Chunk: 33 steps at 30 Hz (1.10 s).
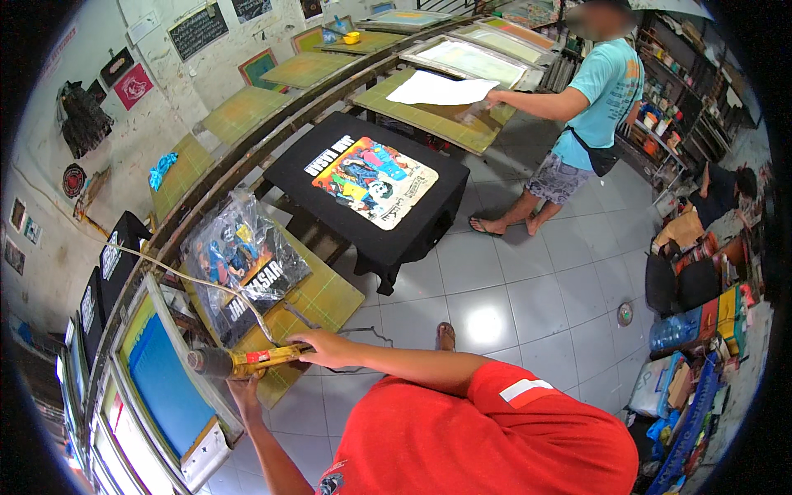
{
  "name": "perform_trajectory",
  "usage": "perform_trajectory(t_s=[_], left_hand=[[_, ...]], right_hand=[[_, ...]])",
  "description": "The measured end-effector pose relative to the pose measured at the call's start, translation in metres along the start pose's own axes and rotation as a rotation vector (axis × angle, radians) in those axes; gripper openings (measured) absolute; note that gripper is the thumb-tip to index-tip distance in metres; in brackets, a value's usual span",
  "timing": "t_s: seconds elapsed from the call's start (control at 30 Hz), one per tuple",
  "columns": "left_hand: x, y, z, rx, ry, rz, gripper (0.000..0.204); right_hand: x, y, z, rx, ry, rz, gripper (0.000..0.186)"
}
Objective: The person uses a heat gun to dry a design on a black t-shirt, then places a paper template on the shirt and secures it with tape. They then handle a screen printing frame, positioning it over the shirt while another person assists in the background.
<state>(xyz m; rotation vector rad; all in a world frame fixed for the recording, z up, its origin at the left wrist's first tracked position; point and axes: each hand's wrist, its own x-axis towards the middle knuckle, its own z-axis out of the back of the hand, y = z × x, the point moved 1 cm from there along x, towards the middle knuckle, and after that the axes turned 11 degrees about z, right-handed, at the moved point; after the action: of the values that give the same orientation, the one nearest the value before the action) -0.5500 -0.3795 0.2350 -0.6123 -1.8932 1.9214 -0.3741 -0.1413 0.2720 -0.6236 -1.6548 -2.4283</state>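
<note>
**Keeping the heat gun steady over the pallet**

While my right hand point(330, 348) is wrapped around the handle of the yellow heat gun with the dark metal nozzle point(235, 361), fingers pressed together on the grip, I judge the work in hand to be drying on the yellow-green gridded printing pallet point(326, 299). The gun lies level at the pallet's near edge, nozzle pointing toward the blue-meshed, pale-framed printing screen point(165, 381) just beside it. My left hand point(245, 388) sits right under the gun's body; whether it clasps the barrel or only props it I cannot tell, since the gun hides the fingers.

To do this well, I would keep the nozzle sweeping rather than parked, because the clear plastic bag holding a folded printed garment point(243, 256) lies on the same pallet, close enough that hot air could wrinkle it. I would also mind the pale power cord point(190, 276), which loops across that bag, and keep it out of the air stream.

Farther along the row, a black T-shirt with a colourful print point(371, 181) is stretched over another pallet, and a person in a turquoise shirt point(606, 82) holds a white paper sheet point(441, 89) well apart from me.
</note>
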Motion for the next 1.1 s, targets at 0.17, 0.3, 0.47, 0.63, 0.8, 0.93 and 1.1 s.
perform_trajectory(t_s=[0.17, 0.3, 0.47, 0.63, 0.8, 0.93, 1.1], left_hand=[[-0.007, 0.001, -0.008, -0.023, -0.102, 0.053, 0.066], [-0.012, 0.005, -0.018, -0.025, -0.133, -0.031, 0.067], [-0.010, 0.033, -0.006, -0.037, -0.278, 0.049, 0.085], [-0.017, 0.035, -0.018, -0.071, -0.344, 0.039, 0.078], [-0.035, 0.031, -0.031, 0.035, -0.469, -0.041, 0.069], [-0.051, 0.027, -0.053, -0.115, -0.648, 0.090, 0.066], [-0.058, 0.023, -0.078, -0.082, -0.725, 0.072, 0.065]], right_hand=[[-0.031, 0.000, 0.026, 0.049, -0.029, -0.094, 0.046], [-0.074, -0.009, 0.059, 0.183, -0.127, -0.184, 0.044], [-0.143, -0.037, 0.122, 0.292, -0.318, -0.328, 0.039], [-0.213, -0.046, 0.191, 0.079, -0.511, -0.511, 0.033], [-0.290, -0.085, 0.245, 0.157, -0.766, -0.642, 0.032], [-0.323, -0.083, 0.300, 0.280, -0.974, -0.688, 0.037], [-0.343, -0.088, 0.335, 0.340, -1.028, -0.788, 0.036]])
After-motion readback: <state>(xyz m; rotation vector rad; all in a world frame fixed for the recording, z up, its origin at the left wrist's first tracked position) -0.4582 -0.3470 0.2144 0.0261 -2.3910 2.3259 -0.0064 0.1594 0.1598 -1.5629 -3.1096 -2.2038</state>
